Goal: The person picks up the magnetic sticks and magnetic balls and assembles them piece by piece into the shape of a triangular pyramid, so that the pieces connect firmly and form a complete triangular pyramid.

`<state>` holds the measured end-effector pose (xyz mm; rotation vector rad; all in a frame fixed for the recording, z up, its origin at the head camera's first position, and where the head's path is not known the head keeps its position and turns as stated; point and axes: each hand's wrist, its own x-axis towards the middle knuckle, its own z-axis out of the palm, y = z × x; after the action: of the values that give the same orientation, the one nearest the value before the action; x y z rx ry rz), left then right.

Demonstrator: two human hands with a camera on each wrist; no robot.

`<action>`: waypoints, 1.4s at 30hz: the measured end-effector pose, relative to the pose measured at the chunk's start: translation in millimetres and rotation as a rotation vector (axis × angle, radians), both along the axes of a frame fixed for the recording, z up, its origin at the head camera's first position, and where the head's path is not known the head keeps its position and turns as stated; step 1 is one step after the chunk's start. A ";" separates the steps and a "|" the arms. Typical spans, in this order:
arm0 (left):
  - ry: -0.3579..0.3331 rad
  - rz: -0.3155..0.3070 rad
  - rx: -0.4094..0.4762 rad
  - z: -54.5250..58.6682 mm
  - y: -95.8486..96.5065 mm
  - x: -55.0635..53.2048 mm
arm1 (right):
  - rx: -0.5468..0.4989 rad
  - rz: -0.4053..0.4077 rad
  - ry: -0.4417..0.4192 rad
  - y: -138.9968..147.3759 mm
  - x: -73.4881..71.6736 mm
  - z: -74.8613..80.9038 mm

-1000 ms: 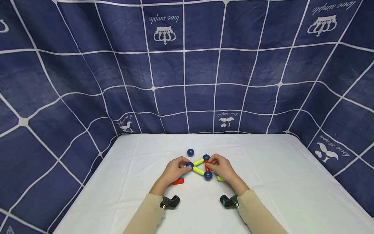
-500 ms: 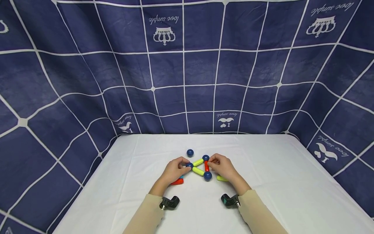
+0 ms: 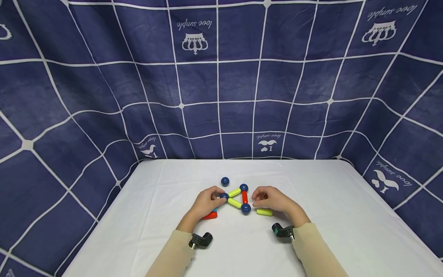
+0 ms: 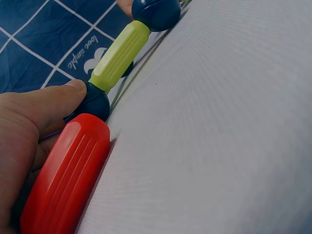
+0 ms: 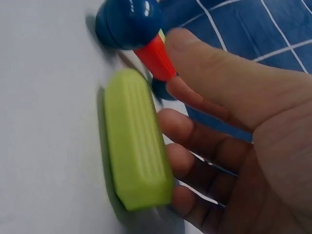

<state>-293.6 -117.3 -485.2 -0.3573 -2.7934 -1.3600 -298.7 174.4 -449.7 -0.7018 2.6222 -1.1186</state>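
A flat triangle lies on the white table, made of blue balls joined by two yellow-green rods (image 3: 235, 203) and one red rod (image 3: 245, 197). My left hand (image 3: 207, 201) pinches the blue ball (image 3: 224, 196) at the triangle's left corner between thumb and fingers. To the right of the triangle, my right hand (image 3: 273, 198) holds nothing, its fingers loosely bent and apart from the red rod. Just below that hand lies a loose yellow-green rod (image 5: 136, 141), close to the fingertips in the right wrist view. The triangle's near corner ball (image 3: 245, 209) sits left of this rod.
A loose blue ball (image 3: 225, 181) lies behind the triangle. Beside my left hand lie a red rod (image 4: 70, 175) and a blue rod (image 3: 215, 209), partly covered by the hand. A navy curtain (image 3: 238, 80) with white lines rises behind the white table (image 3: 311, 184).
My right hand has let go of the red rod in the triangle and drawn back to the right, uncovering the loose yellow-green rod. The left hand stays on its ball.
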 end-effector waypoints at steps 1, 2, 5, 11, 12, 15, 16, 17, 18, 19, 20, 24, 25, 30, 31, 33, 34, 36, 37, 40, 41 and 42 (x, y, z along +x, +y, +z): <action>-0.003 0.001 0.003 -0.1 -0.1 0.3 | 0.007 0.017 -0.010 2.2 -0.1 -0.2; -0.004 0.001 0.006 -0.2 -0.2 0.6 | 0.013 0.033 -0.021 4.3 -0.1 -0.4; -0.005 0.001 0.008 -0.3 -0.2 1.1 | 0.028 0.076 -0.053 10.0 -0.6 -1.8; -0.007 0.002 0.008 0.2 0.1 0.7 | 0.078 0.113 -0.084 13.6 1.3 2.1; -0.008 0.003 0.008 0.3 -0.1 0.7 | 0.089 0.110 -0.090 13.0 1.8 3.0; -0.010 0.003 0.007 0.3 0.0 0.7 | 0.110 0.103 -0.099 11.5 2.7 4.3; -0.011 0.002 0.008 0.4 0.0 0.8 | 0.115 0.101 -0.098 11.0 3.0 4.4; -0.012 0.002 0.009 0.4 -0.1 0.9 | 0.119 0.097 -0.098 10.4 3.2 4.4; -0.014 0.003 0.009 0.3 -0.2 1.0 | 0.121 0.093 -0.095 10.1 3.4 4.3; -0.016 0.004 0.009 0.2 -0.2 1.1 | 0.124 0.089 -0.091 9.9 3.4 4.1; -0.018 0.005 0.009 0.1 -0.3 1.0 | 0.125 0.086 -0.087 9.8 3.5 3.9; -0.018 0.002 0.007 -0.2 -0.1 1.1 | 0.102 0.074 -0.069 10.5 3.9 3.9; -0.016 0.000 0.006 -0.3 0.0 1.1 | 0.091 0.069 -0.062 10.9 3.7 3.8; 0.002 -0.003 -0.003 0.0 0.1 1.2 | 0.017 0.012 -0.001 12.8 1.0 1.9; 0.007 -0.004 -0.005 -0.1 0.0 1.2 | 0.008 -0.007 0.016 13.1 0.2 1.2; 0.016 -0.006 -0.008 -0.1 0.0 1.2 | -0.014 -0.051 0.045 13.0 -1.6 0.2; 0.020 -0.008 -0.009 -0.1 0.0 1.1 | -0.024 -0.069 0.064 12.8 -2.3 0.0; 0.024 -0.012 -0.010 0.0 -0.1 1.0 | -0.047 -0.117 0.081 11.7 -3.3 0.0; 0.026 -0.015 -0.012 0.1 -0.1 1.0 | -0.060 -0.140 0.086 10.7 -3.5 0.3; 0.030 -0.029 -0.023 0.3 -0.6 0.6 | -0.099 -0.194 0.104 6.7 -3.2 1.5; 0.032 -0.036 -0.027 0.3 -0.7 0.6 | -0.113 -0.217 0.103 5.0 -3.0 1.9; 0.034 -0.043 -0.032 0.2 -0.8 0.5 | -0.123 -0.233 0.112 3.3 -2.8 1.9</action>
<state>-293.1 -118.1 -485.0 -0.4398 -2.7983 -1.3055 -301.5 177.7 -447.9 -0.5036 2.8063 -1.3504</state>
